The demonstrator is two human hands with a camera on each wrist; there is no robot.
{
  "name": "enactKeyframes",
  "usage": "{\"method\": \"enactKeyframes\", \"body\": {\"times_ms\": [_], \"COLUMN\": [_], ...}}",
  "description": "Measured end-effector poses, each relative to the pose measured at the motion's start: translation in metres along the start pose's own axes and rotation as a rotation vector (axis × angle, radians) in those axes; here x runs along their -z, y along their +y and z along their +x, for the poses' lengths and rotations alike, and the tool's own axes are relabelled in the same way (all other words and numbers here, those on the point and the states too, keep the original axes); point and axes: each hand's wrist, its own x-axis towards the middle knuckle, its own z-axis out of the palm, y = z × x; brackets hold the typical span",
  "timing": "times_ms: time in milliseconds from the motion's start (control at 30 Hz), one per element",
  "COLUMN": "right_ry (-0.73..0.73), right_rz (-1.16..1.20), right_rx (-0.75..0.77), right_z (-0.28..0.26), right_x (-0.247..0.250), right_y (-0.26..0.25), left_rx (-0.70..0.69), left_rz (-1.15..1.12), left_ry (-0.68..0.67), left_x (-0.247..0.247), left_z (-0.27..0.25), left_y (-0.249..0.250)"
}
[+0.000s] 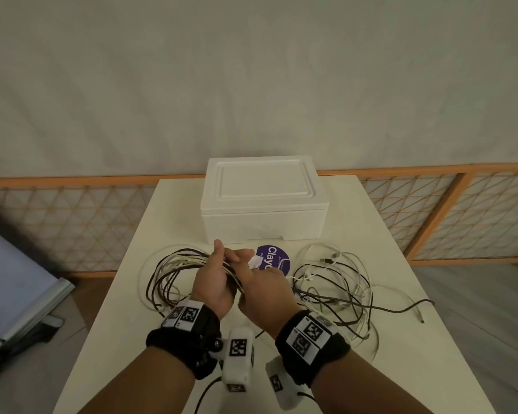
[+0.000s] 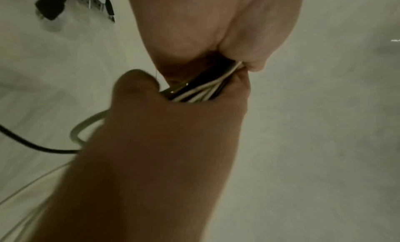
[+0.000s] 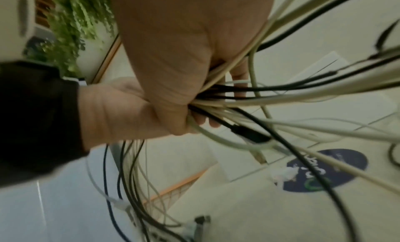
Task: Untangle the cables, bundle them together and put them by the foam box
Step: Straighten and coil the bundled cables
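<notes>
We see both hands raised just above the cream table (image 1: 401,354), close together and touching at the fingers, in front of the white foam box (image 1: 263,201) that sits closed at the far end. Our left hand (image 1: 214,279) is curled around a gathered bunch of black and white cables (image 1: 174,270), thumb pointing up, with the strands passing through the fist and fanning out in loops to the left, where they droop onto the table. The left wrist view shows those strands (image 2: 201,90) squeezed tight between the fingers. Our right hand (image 1: 263,291) meets the same bunch from the other side, its fingers closed on the strands where they leave the left fist, and its fingertips also pinch a small white scrap (image 1: 255,260); what that scrap is we cannot tell. In the right wrist view the cords (image 3: 249,98) spray out from the clenched fingers in every direction. A second, loose tangle of cables (image 1: 335,285) lies on the table to the right, untouched, one black lead trailing off toward the right edge. A round purple sticker (image 1: 277,258) lies flat just in front of the box, partly hidden behind the right hand. Both wrists wear black bands with printed markers.
</notes>
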Motion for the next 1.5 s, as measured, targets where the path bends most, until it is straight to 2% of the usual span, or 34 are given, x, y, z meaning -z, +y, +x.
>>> {"method": "enactKeyframes", "body": {"times_ms": [67, 133, 167, 233, 267, 300, 367, 400, 467, 533, 667, 767, 867, 933, 1000, 1067, 1100, 1133, 1167, 1200, 1267, 1400, 1433, 1500], "right_ry": [-0.015, 0.057, 0.103, 0.197, 0.177, 0.077, -0.223, -0.332, -0.433, -0.470, -0.430, -0.380, -0.427, -0.454, -0.324, -0.046, 0.112, 0.201, 0.178, 0.072, -0.178, -0.535, -0.581, -0.545], "right_rz": [-0.024, -0.052, -0.050, 0.081, 0.187, 0.315, 0.526, 0.519, 0.335, 0.126, -0.031, -0.038, -0.005, 0.109, 0.150, 0.028, 0.026, 0.093, 0.211, 0.325, 0.433, 0.143, 0.113, 0.111], "right_rx": [-0.133, -0.271, -0.263, -0.111, -0.054, -0.058, -0.193, -0.284, -0.384, -0.400, -0.539, -0.625, -0.600, -0.555, -0.459, -0.295, -0.200, -0.099, -0.024, -0.004, -0.089, -0.298, -0.387, -0.513], "right_z": [-0.011, -0.028, -0.035, -0.043, -0.043, -0.042, -0.037, -0.035, -0.035, -0.032, -0.024, -0.024, -0.023, -0.018, -0.007, 0.005, 0.010, 0.013, 0.017, 0.019, 0.022, -0.004, -0.012, -0.026], "right_x": [-0.010, -0.018, -0.020, -0.019, -0.016, -0.012, -0.018, -0.025, -0.037, -0.040, -0.020, -0.008, 0.001, 0.012, 0.031, 0.046, 0.050, 0.051, 0.048, 0.042, 0.022, -0.024, -0.032, -0.040], "right_y": [0.019, 0.046, 0.056, 0.061, 0.057, 0.050, 0.042, 0.043, 0.050, 0.062, 0.084, 0.097, 0.099, 0.094, 0.076, 0.052, 0.037, 0.022, 0.008, -0.004, -0.015, 0.028, 0.040, 0.059], "left_rx": [-0.051, -0.106, -0.130, -0.159, -0.160, -0.158, -0.160, -0.165, -0.180, -0.201, -0.211, -0.214, -0.219, -0.222, -0.234, -0.240, -0.239, -0.236, -0.230, -0.222, -0.214, -0.249, -0.249, -0.245], "left_rz": [-0.129, -0.268, -0.292, -0.270, -0.242, -0.221, -0.194, -0.183, -0.174, -0.167, -0.182, -0.188, -0.192, -0.209, -0.228, -0.235, -0.238, -0.240, -0.242, -0.243, -0.236, -0.239, -0.225, -0.194], "left_ry": [0.108, 0.200, 0.220, 0.223, 0.216, 0.207, 0.175, 0.163, 0.146, 0.160, 0.171, 0.167, 0.175, 0.194, 0.202, 0.196, 0.187, 0.172, 0.151, 0.125, 0.078, 0.097, 0.110, 0.142], "left_x": [0.002, 0.014, 0.022, 0.035, 0.039, 0.040, 0.035, 0.033, 0.030, 0.035, 0.051, 0.054, 0.055, 0.054, 0.051, 0.045, 0.041, 0.037, 0.032, 0.028, 0.025, 0.033, 0.038, 0.046], "left_z": [0.006, 0.016, 0.020, 0.026, 0.028, 0.029, 0.029, 0.028, 0.026, 0.025, 0.027, 0.028, 0.028, 0.029, 0.030, 0.029, 0.028, 0.025, 0.022, 0.019, 0.015, 0.015, 0.016, 0.018], "left_y": [0.014, 0.036, 0.046, 0.055, 0.055, 0.054, 0.052, 0.053, 0.057, 0.062, 0.075, 0.075, 0.072, 0.075, 0.077, 0.074, 0.071, 0.067, 0.063, 0.060, 0.059, 0.082, 0.086, 0.085]}}
